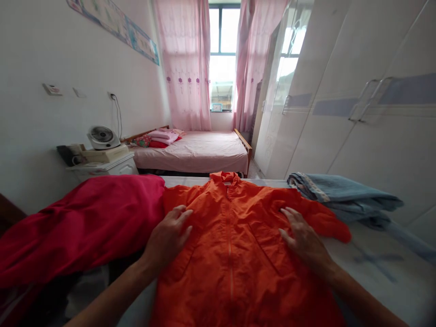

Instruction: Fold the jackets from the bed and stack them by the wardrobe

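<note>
An orange zip-up jacket (211, 245) lies spread out flat with its front facing up, the collar at the far end and the zip closed down the middle. My left hand (170, 234) rests on the jacket's left side, fingers apart. On the opposite side, below the shoulder, my right hand (301, 236) lies with its fingers stretched over the fabric. Neither hand grips anything. The jacket's right sleeve reaches outward past my right hand. Its left sleeve is partly hidden near a crimson cloth.
The crimson cloth (102, 222) is heaped at the left. Folded blue denim (350, 193) lies at the right on a pale surface (371, 268). Beyond stand a bed (204, 150), a small fan (102, 136) on a cabinet, and white wardrobes (327, 100) along the right wall.
</note>
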Action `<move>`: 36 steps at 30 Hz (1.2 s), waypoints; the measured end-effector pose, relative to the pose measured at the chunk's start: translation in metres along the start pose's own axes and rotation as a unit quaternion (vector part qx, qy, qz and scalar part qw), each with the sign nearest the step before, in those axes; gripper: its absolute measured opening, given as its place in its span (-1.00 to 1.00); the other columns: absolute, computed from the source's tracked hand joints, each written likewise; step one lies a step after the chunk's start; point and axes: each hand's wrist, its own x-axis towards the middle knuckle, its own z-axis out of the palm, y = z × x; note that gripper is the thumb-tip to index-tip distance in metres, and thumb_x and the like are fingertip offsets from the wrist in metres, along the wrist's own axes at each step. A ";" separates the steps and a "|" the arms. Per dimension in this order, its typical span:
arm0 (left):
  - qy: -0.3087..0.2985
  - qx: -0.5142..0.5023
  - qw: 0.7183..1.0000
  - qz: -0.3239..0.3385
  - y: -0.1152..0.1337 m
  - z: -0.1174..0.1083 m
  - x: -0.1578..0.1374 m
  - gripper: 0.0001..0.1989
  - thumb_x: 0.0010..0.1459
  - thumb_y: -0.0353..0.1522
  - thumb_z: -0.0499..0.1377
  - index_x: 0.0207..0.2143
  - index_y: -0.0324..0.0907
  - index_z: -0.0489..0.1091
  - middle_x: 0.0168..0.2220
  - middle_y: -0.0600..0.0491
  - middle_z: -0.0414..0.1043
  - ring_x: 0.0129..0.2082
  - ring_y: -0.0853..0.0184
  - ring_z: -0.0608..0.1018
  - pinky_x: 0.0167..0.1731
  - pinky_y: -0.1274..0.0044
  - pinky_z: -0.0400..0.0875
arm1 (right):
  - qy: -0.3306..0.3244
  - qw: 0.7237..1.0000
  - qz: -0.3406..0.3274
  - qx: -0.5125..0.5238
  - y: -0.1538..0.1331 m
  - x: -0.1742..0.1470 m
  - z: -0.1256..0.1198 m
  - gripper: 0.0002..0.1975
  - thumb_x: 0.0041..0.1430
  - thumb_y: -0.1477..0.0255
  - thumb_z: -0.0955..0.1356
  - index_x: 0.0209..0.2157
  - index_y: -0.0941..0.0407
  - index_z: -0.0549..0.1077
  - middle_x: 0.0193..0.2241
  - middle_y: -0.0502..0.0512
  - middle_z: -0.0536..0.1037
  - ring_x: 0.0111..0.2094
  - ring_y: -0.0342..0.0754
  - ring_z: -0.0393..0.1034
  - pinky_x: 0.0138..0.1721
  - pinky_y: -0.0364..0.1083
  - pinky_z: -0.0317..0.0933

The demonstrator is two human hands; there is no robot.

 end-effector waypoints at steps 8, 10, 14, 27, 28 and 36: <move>-0.135 -0.505 0.775 -0.355 -0.013 -0.009 -0.051 -0.63 0.02 -0.16 0.19 -0.20 -0.23 0.41 -0.26 -0.03 0.52 -0.20 0.18 0.54 -0.22 0.47 0.44 | -0.155 0.962 0.179 0.133 0.024 -0.050 -0.021 -0.41 0.07 0.05 0.17 -0.04 0.20 0.34 -0.12 0.25 0.52 -0.10 0.14 0.42 -0.07 0.00 0.25; -0.128 -0.611 0.662 -0.415 -0.006 -0.005 -0.049 -0.77 0.03 -0.26 0.18 -0.30 -0.22 0.42 -0.37 0.01 0.53 -0.33 0.25 0.56 -0.37 0.53 0.46 | -0.187 0.955 0.167 0.160 0.019 -0.049 -0.026 -0.49 0.08 0.05 0.17 -0.17 0.15 0.40 -0.20 0.20 0.56 -0.17 0.11 0.45 -0.13 -0.03 0.26; -0.123 -0.704 0.532 -0.454 0.004 0.001 -0.045 -0.90 0.00 -0.42 0.16 -0.54 -0.23 0.35 -0.67 0.13 0.37 -0.69 0.42 0.44 -0.69 0.64 0.34 | -0.182 0.963 0.133 0.147 0.011 -0.052 -0.030 -0.55 0.11 0.11 0.17 -0.16 0.15 0.37 -0.23 0.20 0.55 -0.19 0.09 0.44 -0.17 -0.06 0.24; -0.050 -0.676 0.670 -0.303 0.041 -0.046 0.009 -0.76 -0.19 -0.46 0.31 -0.46 -0.19 0.30 -0.55 0.19 0.41 -0.61 0.45 0.47 -0.62 0.67 0.37 | -0.048 0.943 0.172 0.281 0.014 -0.027 -0.066 -0.56 0.04 0.18 0.21 -0.16 0.14 0.47 -0.14 0.16 0.54 -0.05 0.09 0.38 0.00 -0.03 0.18; -0.030 -0.648 0.704 -0.290 0.037 -0.053 0.009 -0.74 -0.22 -0.44 0.32 -0.50 -0.19 0.27 -0.60 0.23 0.37 -0.66 0.49 0.42 -0.66 0.69 0.31 | -0.032 0.931 0.199 0.304 0.021 -0.027 -0.070 -0.52 0.01 0.17 0.23 -0.11 0.15 0.45 -0.13 0.17 0.53 -0.03 0.09 0.37 0.00 -0.03 0.19; -0.111 -0.400 0.839 -0.353 -0.002 -0.012 -0.056 -0.63 -0.24 -0.17 0.30 -0.43 -0.26 0.39 -0.57 0.11 0.42 -0.66 0.41 0.38 -0.73 0.63 0.20 | -0.155 0.923 0.232 0.266 0.041 -0.078 -0.039 -0.53 0.00 0.11 0.21 -0.24 0.16 0.47 -0.28 0.16 0.58 -0.24 0.08 0.47 -0.21 -0.03 0.32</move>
